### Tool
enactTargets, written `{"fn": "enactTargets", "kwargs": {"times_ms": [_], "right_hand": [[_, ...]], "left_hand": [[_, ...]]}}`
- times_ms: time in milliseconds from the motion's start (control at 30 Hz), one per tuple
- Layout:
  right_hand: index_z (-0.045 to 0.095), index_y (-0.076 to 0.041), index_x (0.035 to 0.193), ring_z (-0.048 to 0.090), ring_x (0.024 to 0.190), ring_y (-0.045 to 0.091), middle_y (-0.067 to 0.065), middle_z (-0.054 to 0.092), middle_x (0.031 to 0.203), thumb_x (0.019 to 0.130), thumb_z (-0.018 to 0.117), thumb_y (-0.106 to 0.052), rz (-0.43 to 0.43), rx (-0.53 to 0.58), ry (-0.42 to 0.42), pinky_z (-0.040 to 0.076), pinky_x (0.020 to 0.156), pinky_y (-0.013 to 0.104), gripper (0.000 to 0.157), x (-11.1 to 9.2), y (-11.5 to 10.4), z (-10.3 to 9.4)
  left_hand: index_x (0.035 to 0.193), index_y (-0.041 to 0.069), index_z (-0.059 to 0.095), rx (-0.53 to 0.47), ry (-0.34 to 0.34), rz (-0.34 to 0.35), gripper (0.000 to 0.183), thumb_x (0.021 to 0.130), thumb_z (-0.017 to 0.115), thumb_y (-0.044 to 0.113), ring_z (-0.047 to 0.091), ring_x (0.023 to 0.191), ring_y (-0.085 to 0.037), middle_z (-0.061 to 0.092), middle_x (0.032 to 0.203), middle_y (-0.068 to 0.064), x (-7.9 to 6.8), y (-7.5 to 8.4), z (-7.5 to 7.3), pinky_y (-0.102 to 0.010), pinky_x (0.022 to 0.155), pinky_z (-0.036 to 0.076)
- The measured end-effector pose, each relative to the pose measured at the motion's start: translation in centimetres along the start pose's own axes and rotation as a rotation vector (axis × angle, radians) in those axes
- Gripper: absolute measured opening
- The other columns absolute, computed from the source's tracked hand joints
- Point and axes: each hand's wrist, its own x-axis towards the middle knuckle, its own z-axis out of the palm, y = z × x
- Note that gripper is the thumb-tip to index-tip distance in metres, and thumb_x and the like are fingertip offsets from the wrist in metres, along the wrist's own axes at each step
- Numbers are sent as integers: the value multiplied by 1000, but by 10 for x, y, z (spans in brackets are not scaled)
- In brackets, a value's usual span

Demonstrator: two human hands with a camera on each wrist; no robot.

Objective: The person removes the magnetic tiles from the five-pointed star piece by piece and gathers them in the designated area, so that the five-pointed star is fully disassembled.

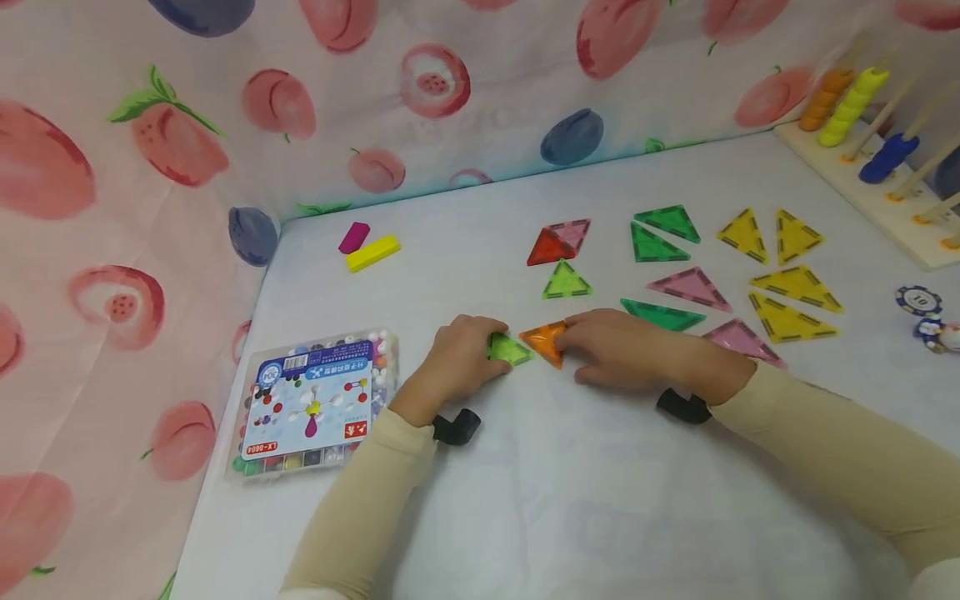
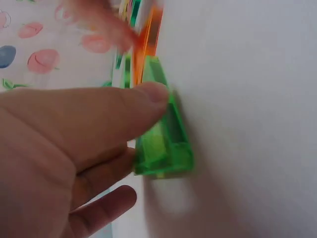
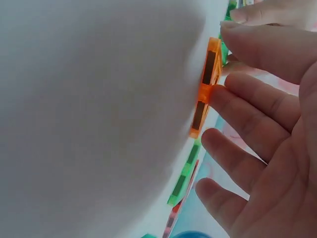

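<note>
My left hand (image 1: 461,357) pinches a light green triangular magnetic tile (image 1: 510,350) at its left side. In the left wrist view the thumb lies over the green tile (image 2: 174,131), with fingers behind it. Just to the right, an orange triangular magnetic tile (image 1: 540,340) lies with one corner pointing at the green one. The right hand (image 1: 618,348) touches the orange tile's right edge. Seen from the right wrist, its extended fingers (image 3: 247,106) are spread, with fingertips right at the orange tile (image 3: 203,94).
Beyond the hands lie another light green triangle (image 1: 567,282) and a red one (image 1: 550,247) with pink. Several green, pink and yellow triangles (image 1: 798,287) spread right. A bead box (image 1: 307,408) sits left, two small blocks (image 1: 373,253) behind, a peg counter (image 1: 855,158) far right near poker chips (image 1: 918,300).
</note>
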Motion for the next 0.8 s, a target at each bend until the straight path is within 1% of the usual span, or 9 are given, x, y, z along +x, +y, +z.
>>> {"fn": "enactTargets", "kwargs": {"times_ms": [100,200,300,367,467,567,633,700,800], "right_hand": [[54,-18,123,41,115,21,0,50,123,82,64,-31,41,58,8,35,93,43,45,-15,4,-1],[52,-18,125,42,115,21,-1,49,124,84,62,-31,86,123,59,35,92,44,45,-25,13,-9],[50,-19,128,44,114,21,0,50,125,84,61,-32,145,146,119,35,92,46,46,-25,26,-19],[49,-18,128,45,113,22,2,50,125,84,62,-32,170,133,139,35,92,46,48,-17,36,-26],[49,-15,129,45,112,24,6,51,125,84,62,-31,162,85,116,36,91,45,49,3,47,-32],[47,-13,129,43,116,25,6,49,126,84,61,-32,168,68,55,34,93,45,51,23,50,-32],[46,-12,130,41,117,26,6,48,128,84,61,-32,180,87,17,33,94,46,53,32,50,-31],[45,-11,131,40,118,26,6,46,129,84,61,-32,187,102,-11,32,95,45,55,35,48,-30],[44,-10,132,39,120,26,6,46,130,83,62,-32,180,83,-32,31,96,45,56,27,46,-29]], "left_hand": [[124,15,53,-24,-44,-18,49,79,68,30,44,104,-16,52,120,0,-3,-4,-7,-36,90,35],[126,14,51,-51,-102,-14,50,80,66,28,44,107,-15,50,123,1,-4,-8,-15,-33,94,34],[127,15,50,-54,-132,-21,49,83,63,30,41,115,-16,47,127,1,4,-10,-27,-34,97,31],[129,17,48,-39,-127,-26,49,84,61,31,37,119,-17,45,130,2,20,-8,-38,-35,98,30],[132,17,45,-26,-122,-15,49,86,58,31,35,122,-18,43,133,1,56,-3,-48,-36,99,28],[134,20,41,-37,-138,-11,51,87,56,32,34,122,-18,41,135,1,93,1,-48,-37,100,27],[135,21,40,-34,-156,-3,50,88,54,32,35,121,-17,41,134,1,111,3,-44,-37,99,27],[136,24,38,-12,-174,-6,50,89,52,34,36,119,-17,41,134,2,122,3,-39,-38,99,28],[137,26,37,82,-171,7,50,89,50,35,37,116,-19,44,130,2,126,2,-33,-40,98,28]]}}
